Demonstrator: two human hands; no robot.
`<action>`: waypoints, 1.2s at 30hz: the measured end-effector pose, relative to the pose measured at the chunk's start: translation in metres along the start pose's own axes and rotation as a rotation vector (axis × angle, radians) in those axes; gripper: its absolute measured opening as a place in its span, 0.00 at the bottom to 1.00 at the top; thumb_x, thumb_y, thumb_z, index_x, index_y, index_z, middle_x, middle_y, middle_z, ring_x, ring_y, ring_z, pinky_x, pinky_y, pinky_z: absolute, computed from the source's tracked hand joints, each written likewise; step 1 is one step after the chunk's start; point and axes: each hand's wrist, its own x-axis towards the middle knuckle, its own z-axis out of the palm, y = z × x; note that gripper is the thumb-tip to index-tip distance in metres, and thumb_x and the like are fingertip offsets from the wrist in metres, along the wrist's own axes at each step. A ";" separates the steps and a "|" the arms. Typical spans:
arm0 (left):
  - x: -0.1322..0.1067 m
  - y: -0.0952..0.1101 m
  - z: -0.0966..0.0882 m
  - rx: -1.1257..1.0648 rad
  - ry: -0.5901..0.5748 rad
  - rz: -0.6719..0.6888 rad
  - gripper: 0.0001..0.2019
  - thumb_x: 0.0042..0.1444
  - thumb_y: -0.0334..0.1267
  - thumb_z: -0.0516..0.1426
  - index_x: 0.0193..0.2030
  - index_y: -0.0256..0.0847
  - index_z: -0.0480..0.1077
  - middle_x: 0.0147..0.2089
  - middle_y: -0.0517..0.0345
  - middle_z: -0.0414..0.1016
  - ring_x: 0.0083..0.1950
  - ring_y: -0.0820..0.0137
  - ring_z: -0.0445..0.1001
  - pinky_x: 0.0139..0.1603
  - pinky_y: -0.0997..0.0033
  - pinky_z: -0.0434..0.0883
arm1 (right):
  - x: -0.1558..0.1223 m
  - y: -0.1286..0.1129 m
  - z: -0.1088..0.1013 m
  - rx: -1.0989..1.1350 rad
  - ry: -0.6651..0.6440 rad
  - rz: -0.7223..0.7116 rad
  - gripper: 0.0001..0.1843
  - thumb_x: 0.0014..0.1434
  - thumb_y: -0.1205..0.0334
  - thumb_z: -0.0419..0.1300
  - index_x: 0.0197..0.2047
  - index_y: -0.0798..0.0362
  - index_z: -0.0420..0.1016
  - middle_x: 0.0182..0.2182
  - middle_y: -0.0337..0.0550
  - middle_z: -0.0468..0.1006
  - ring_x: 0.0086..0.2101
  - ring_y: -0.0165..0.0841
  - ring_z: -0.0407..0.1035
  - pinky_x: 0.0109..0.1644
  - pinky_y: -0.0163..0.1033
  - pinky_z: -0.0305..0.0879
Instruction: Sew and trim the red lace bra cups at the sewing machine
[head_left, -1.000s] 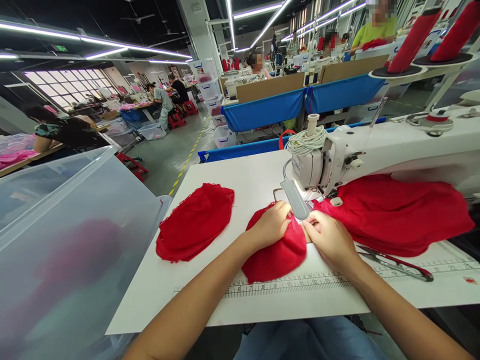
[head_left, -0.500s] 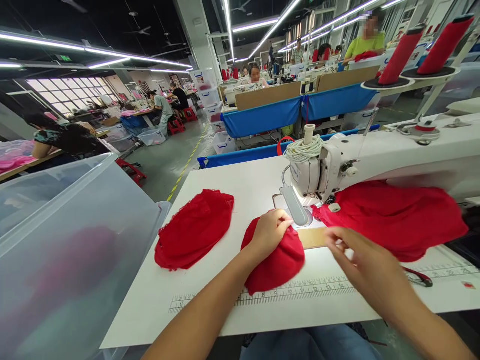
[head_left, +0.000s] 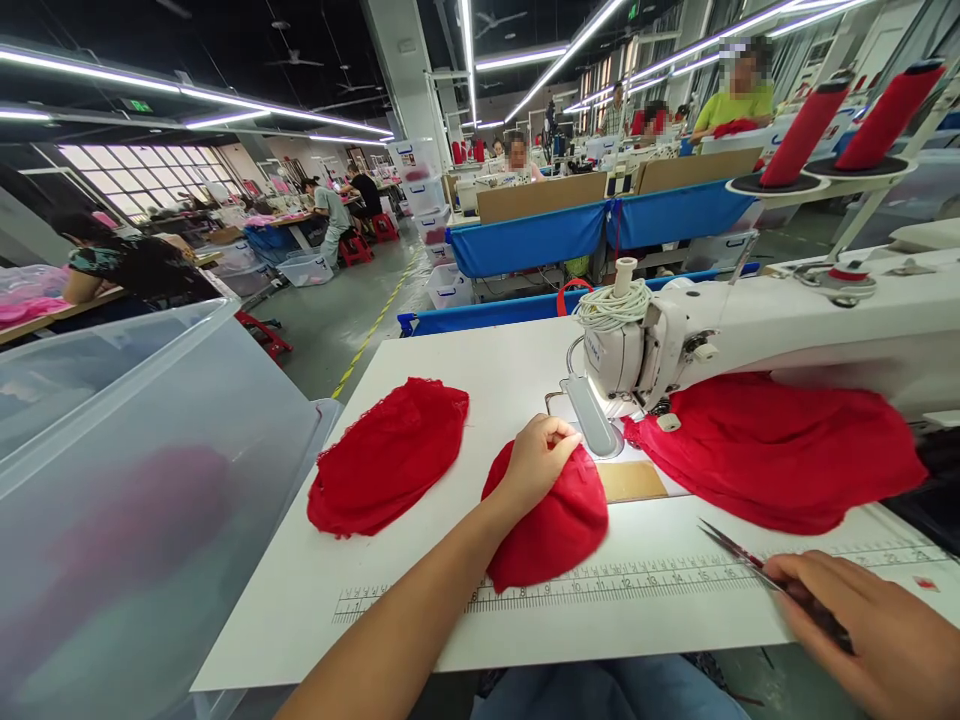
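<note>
My left hand (head_left: 534, 462) is curled on top of a small red fabric piece (head_left: 551, 525) that lies on the white sewing table (head_left: 465, 600), just in front of the sewing machine head (head_left: 626, 350). My right hand (head_left: 874, 630) is at the table's front right edge, its fingers closed round the handle of thread snips (head_left: 739, 555) whose blades point up and left. A tan patch (head_left: 631, 481) shows on the table beside the needle plate.
A second red lace piece (head_left: 390, 455) lies left of my hand, and a large red fabric heap (head_left: 780, 450) sits under the machine arm. A clear plastic bin (head_left: 135, 480) stands at the left. Red thread cones (head_left: 806, 125) stand behind. Other people sit at tables beyond.
My right hand left the fabric at the needle, swept right and back to the table's front edge, and took hold of the snips. My left hand stayed on the red piece.
</note>
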 end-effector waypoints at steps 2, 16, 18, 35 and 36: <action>0.000 0.000 0.000 -0.014 0.003 -0.003 0.10 0.53 0.29 0.55 0.22 0.40 0.65 0.30 0.62 0.67 0.36 0.71 0.68 0.44 0.69 0.67 | 0.007 -0.015 -0.003 0.097 -0.175 -0.039 0.14 0.56 0.46 0.55 0.30 0.45 0.74 0.25 0.41 0.77 0.25 0.35 0.71 0.28 0.37 0.67; -0.003 0.000 -0.001 -0.073 0.019 -0.012 0.09 0.52 0.29 0.56 0.22 0.40 0.66 0.31 0.62 0.65 0.37 0.72 0.67 0.44 0.71 0.67 | 0.082 -0.127 0.029 -0.196 -0.240 0.152 0.19 0.66 0.52 0.40 0.46 0.49 0.68 0.32 0.48 0.81 0.33 0.45 0.75 0.27 0.39 0.56; -0.003 0.000 -0.001 -0.077 0.018 -0.023 0.08 0.52 0.29 0.56 0.23 0.40 0.66 0.31 0.62 0.65 0.37 0.72 0.67 0.44 0.71 0.67 | 0.086 -0.129 0.031 -0.240 -0.246 0.139 0.18 0.66 0.52 0.42 0.42 0.49 0.70 0.32 0.47 0.80 0.35 0.45 0.75 0.28 0.39 0.55; -0.012 0.018 -0.016 0.037 -0.149 0.061 0.10 0.49 0.28 0.54 0.21 0.40 0.59 0.28 0.63 0.62 0.33 0.72 0.64 0.37 0.72 0.64 | 0.069 -0.106 0.050 -0.004 0.039 0.093 0.18 0.66 0.51 0.43 0.40 0.45 0.72 0.32 0.42 0.78 0.35 0.39 0.74 0.32 0.40 0.67; -0.014 0.022 -0.021 0.050 -0.302 0.088 0.09 0.49 0.30 0.55 0.21 0.40 0.60 0.28 0.63 0.64 0.33 0.72 0.65 0.36 0.72 0.64 | 0.063 -0.098 0.047 0.047 0.041 0.061 0.18 0.65 0.49 0.44 0.41 0.45 0.73 0.33 0.43 0.79 0.36 0.40 0.74 0.34 0.40 0.68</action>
